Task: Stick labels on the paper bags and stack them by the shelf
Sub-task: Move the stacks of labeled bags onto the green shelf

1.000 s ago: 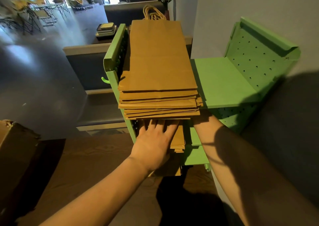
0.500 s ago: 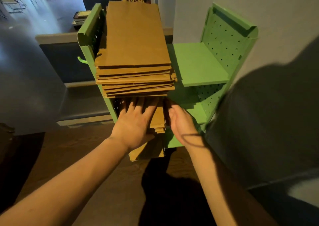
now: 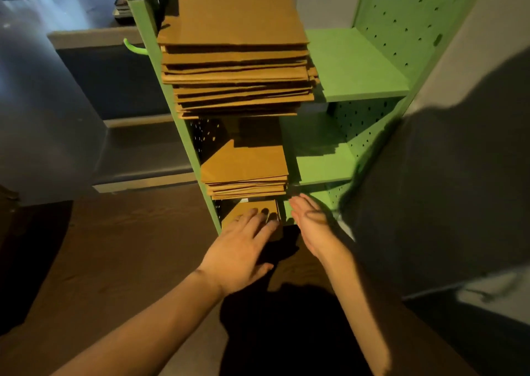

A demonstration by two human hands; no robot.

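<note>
A green pegboard shelf stands against the wall. A thick stack of flat brown paper bags lies on its top level. A smaller stack of bags sits on the middle level. More brown bags lie on the lowest level. My left hand lies flat, fingers straight, with its fingertips on those lowest bags. My right hand is held edge-on just right of them, fingers straight, holding nothing. No labels are visible.
Dark wooden floor spreads at the left and in front. A grey bench or step runs left of the shelf. A white wall with my shadow is at the right. A green hook sticks out of the shelf's left side.
My view has dropped lower down the shelf. Both hands moved down from the middle stack to the lowest level, and the right hand came out from under the top shelf.
</note>
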